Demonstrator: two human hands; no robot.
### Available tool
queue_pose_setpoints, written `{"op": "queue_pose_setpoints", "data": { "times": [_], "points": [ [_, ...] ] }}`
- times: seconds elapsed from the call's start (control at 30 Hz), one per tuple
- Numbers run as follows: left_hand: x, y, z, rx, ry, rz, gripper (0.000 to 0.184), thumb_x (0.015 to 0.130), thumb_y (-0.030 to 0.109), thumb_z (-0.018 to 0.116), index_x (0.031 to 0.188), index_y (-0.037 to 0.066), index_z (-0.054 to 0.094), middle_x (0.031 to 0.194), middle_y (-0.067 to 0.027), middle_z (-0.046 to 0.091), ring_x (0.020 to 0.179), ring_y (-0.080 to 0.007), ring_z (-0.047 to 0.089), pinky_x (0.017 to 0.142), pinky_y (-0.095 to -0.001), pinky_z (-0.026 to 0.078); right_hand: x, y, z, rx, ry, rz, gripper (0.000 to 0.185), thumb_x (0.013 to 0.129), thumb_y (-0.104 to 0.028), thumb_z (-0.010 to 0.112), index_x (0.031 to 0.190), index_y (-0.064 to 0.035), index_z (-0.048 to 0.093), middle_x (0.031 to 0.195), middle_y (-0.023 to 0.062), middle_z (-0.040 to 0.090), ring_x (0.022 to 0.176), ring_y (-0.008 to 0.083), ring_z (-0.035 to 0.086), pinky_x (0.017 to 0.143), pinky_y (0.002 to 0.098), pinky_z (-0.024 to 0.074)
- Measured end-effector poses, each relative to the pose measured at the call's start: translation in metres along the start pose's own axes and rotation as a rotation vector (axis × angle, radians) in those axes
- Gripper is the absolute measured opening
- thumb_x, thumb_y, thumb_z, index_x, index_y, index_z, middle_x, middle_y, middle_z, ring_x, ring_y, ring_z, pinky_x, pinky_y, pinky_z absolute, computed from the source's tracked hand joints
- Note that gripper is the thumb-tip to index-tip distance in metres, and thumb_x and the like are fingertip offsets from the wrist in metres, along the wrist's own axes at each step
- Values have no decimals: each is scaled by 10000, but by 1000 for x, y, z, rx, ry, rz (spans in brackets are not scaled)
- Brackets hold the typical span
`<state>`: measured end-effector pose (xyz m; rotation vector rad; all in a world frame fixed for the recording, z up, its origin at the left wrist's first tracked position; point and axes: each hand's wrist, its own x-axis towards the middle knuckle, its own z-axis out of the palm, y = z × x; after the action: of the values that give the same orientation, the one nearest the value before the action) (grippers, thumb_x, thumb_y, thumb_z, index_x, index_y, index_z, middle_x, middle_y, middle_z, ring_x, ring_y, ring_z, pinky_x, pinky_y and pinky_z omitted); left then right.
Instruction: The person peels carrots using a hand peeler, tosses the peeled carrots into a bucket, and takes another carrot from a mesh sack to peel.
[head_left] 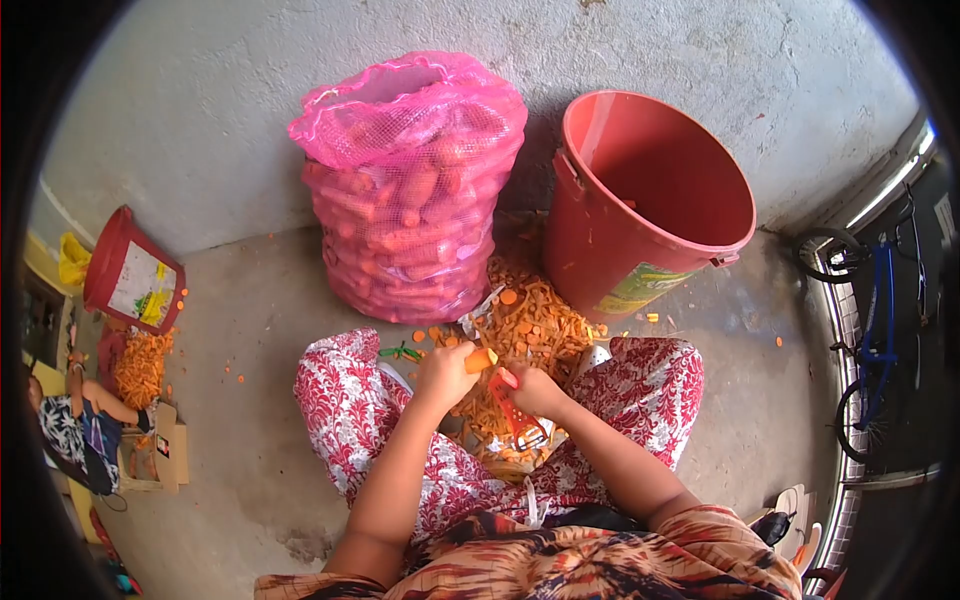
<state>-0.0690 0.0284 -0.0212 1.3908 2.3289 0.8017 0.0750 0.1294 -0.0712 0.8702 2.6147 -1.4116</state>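
My left hand (446, 374) is closed around a carrot (481, 360), whose pale orange end sticks out past the fingers. In my right hand (540, 391) is a red peeler (518, 412), its frame pointing down toward my lap, close beside the carrot. Below both hands lies a heap of carrot peelings (530, 325) with cut round slices among them. A small green object (402, 353), of a kind I cannot make out, rests on the floor by my left knee.
A pink mesh sack (410, 220) full of carrots stands ahead against the wall. Right of it is a large red bucket (640, 230). At far left, another person (85, 420) sits by more peelings (140, 370) and a smaller red bucket (135, 270). A blue bicycle (878, 340) is at right.
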Motion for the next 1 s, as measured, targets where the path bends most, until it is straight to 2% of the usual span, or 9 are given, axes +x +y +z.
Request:
{"op": "queue_pose_setpoints", "data": {
  "times": [0.17, 0.27, 0.37, 0.53, 0.67, 0.77, 0.87, 0.93, 1.0],
  "points": [
    [0, -6, 4, -264, -140, -98, 259, 639, 205, 658, 858, 80, 594, 660, -147, 580, 611, -270, 577, 567, -338, 444, 4, 5, 1, -20, 41, 13, 231, 699, -163, 527, 873, -11, 510, 784, 216, 572, 781, 361, 556, 688, 408, 434],
    [-5, 27, -18, -451, -402, -20, 294, 670, 219, 691, 827, 0, 575, 676, -16, 560, 647, -79, 493, 620, -245, 417, 10, 17, -1, -67, -49, 263, 292, 699, -171, 505, 918, 21, 525, 815, 255, 571, 803, 374, 557, 708, 418, 431],
    [-5, 4, 3, -530, -222, -121, 276, 677, 207, 688, 828, 3, 580, 697, -11, 568, 647, -81, 498, 636, -241, 421, 13, 22, 6, -62, -109, 237, 297, 703, -197, 508, 904, 17, 557, 829, 241, 582, 800, 354, 572, 701, 409, 442],
    [0, 9, -5, -597, -373, -89, 409, 683, 272, 682, 975, 28, 534, 829, -71, 579, 750, -128, 537, 685, -269, 423, 5, 15, 5, -332, -283, 222, 252, 735, -204, 474, 830, -3, 593, 825, 190, 600, 784, 321, 584, 688, 395, 450],
    [37, 34, -10, 29, -809, 154, 403, 703, 401, 607, 889, 49, 543, 848, -154, 583, 812, -301, 561, 703, -360, 427, 8, 37, 26, -319, -377, 119, 268, 734, -226, 469, 801, -16, 621, 834, 184, 601, 798, 314, 582, 704, 402, 447],
    [93, 107, -37, 174, -851, 537, 376, 698, 374, 627, 875, 54, 539, 816, -140, 588, 778, -253, 572, 683, -346, 442, 10, 24, 17, -427, -574, 84, 265, 727, -224, 463, 744, -17, 629, 819, 189, 600, 797, 314, 582, 711, 400, 446],
    [161, 174, -51, -755, -473, 656, 336, 841, 269, 517, 1084, 53, 436, 1021, -11, 480, 962, -86, 435, 834, -256, 368, 7, 17, 14, -350, -481, 76, 258, 716, -211, 461, 693, -14, 625, 802, 192, 598, 788, 326, 577, 698, 408, 440],
    [180, 194, -71, -1303, -237, 391, 549, 830, 489, 413, 1196, 81, 392, 1193, -73, 414, 1069, -181, 414, 937, -333, 296, 3, 7, 3, -356, -460, 47, 249, 718, -197, 454, 720, -6, 615, 810, 203, 594, 782, 342, 570, 687, 416, 435],
    [172, 198, -89, -1671, -478, 225, 579, 821, 558, 331, 1140, 87, 441, 1183, -125, 439, 1070, -257, 426, 917, -428, 312, 1, 1, -3, -346, -463, 48, 247, 721, -191, 449, 755, -6, 609, 817, 207, 592, 782, 344, 570, 686, 416, 436]
  ]
}}
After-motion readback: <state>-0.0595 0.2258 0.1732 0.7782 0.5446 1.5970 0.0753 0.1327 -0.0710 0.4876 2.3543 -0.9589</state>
